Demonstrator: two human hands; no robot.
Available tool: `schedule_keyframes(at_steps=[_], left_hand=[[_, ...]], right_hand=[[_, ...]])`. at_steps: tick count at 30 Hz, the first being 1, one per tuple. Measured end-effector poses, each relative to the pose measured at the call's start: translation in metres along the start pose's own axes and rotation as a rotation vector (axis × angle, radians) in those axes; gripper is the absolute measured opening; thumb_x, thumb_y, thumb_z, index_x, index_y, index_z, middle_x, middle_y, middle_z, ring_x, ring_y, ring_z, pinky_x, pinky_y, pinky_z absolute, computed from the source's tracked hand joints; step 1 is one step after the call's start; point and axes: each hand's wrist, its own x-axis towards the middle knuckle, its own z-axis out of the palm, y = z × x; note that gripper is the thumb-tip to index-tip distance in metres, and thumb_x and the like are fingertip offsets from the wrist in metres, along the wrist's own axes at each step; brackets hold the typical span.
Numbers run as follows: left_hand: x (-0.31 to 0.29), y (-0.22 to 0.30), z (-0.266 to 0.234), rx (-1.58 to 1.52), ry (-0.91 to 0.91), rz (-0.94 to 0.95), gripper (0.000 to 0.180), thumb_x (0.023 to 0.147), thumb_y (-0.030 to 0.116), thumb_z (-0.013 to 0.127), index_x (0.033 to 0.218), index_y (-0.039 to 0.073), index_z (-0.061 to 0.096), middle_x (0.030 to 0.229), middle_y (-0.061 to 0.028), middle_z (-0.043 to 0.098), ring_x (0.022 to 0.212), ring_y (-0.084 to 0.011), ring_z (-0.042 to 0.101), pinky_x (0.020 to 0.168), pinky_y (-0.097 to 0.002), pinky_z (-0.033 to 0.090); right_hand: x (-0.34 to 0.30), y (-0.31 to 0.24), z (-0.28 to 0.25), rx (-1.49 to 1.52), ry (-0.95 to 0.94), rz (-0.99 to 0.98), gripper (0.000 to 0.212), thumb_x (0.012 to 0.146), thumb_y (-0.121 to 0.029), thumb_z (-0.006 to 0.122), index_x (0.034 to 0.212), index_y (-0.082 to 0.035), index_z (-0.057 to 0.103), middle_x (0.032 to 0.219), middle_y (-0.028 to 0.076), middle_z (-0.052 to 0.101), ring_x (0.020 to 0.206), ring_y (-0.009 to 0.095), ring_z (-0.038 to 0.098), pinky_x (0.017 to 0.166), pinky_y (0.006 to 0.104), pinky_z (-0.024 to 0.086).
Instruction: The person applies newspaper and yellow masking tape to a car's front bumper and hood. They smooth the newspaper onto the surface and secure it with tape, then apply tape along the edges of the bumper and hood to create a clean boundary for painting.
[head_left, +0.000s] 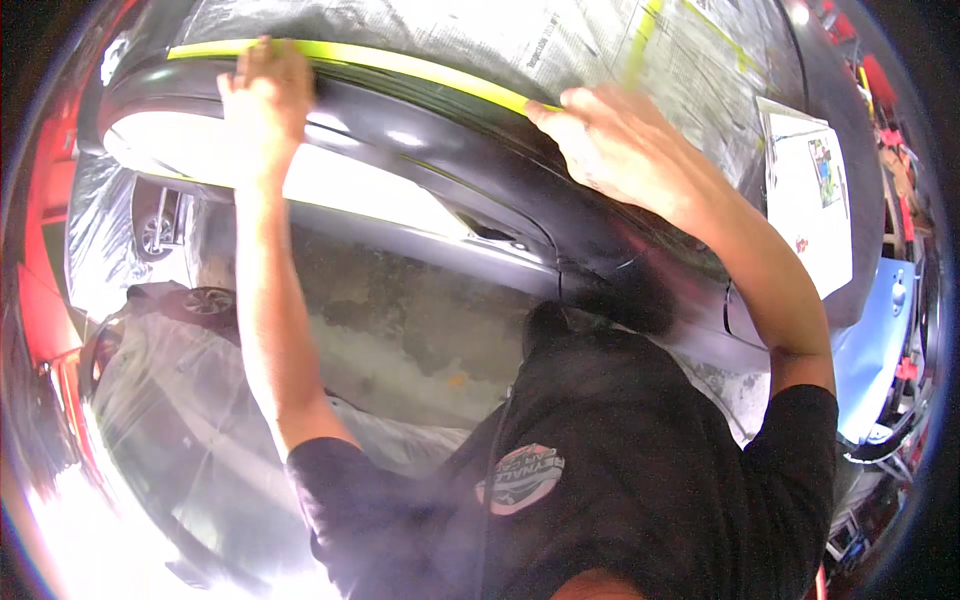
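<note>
A strip of yellow-green masking tape point(400, 64) runs along the upper edge of a dark car body point(400, 140), beside plastic masking film point(460, 25). My left hand point(268, 90) lies on the strip near its left end, its fingers stretched out over the tape and slightly blurred. At the strip's right end, my right hand point(615, 145) has its fingers closed, with the index finger and thumb at the tape. The fingers partly hide the tape there. Another yellow-green length, blurred, rises over the film just beyond my right hand.
A white sheet with pictures point(810, 200) lies on the dark surface to the right. Beyond it stands a light blue panel point(875, 345). Translucent film covers a vehicle point(190, 430) at the lower left. Stained concrete floor point(400, 310) shows below the car's side.
</note>
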Motion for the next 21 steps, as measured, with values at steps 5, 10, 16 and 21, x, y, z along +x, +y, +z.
schedule_keyframes(at_steps=[5,10,16,21], left_hand=[[-0.02,0.113,-0.08,-0.578,0.242,-0.174,0.038,0.097,0.026,0.062,0.126,0.002,0.07,0.138,-0.0305,0.059,0.132,-0.045,0.056,0.113,-0.0616,0.038],[-0.023,0.165,-0.115,-0.669,0.212,-0.184,0.036,0.096,0.024,0.064,0.129,0.011,0.071,0.143,-0.0253,0.058,0.134,-0.0399,0.055,0.114,-0.0596,0.038],[-0.026,0.17,-0.115,-0.65,0.199,-0.169,0.038,0.098,0.026,0.062,0.132,0.011,0.069,0.145,-0.0261,0.055,0.137,-0.0418,0.052,0.116,-0.0579,0.036],[-0.029,0.169,-0.114,-0.64,0.216,-0.153,0.039,0.097,0.025,0.062,0.132,0.009,0.068,0.145,-0.0268,0.054,0.136,-0.0433,0.051,0.114,-0.0587,0.038]], right_hand=[[0.013,-0.006,0.0,-0.015,-0.098,0.015,0.033,0.086,-0.01,0.062,0.116,-0.004,0.074,0.085,0.019,0.068,0.077,0.037,0.067,0.07,0.0464,0.053],[0.011,0.001,0.003,-0.026,-0.061,0.004,0.03,0.091,-0.011,0.06,0.116,-0.005,0.075,0.094,0.021,0.072,0.086,0.038,0.07,0.077,0.0453,0.056],[-0.036,0.027,-0.034,0.346,-0.03,0.128,0.032,0.097,-0.019,0.061,0.125,-0.008,0.072,0.096,0.018,0.07,0.087,0.035,0.068,0.079,0.0417,0.053],[-0.088,0.021,-0.045,0.016,-0.057,-0.001,0.034,0.093,-0.015,0.062,0.125,-0.015,0.073,0.084,0.016,0.066,0.076,0.036,0.068,0.071,0.0462,0.054]])
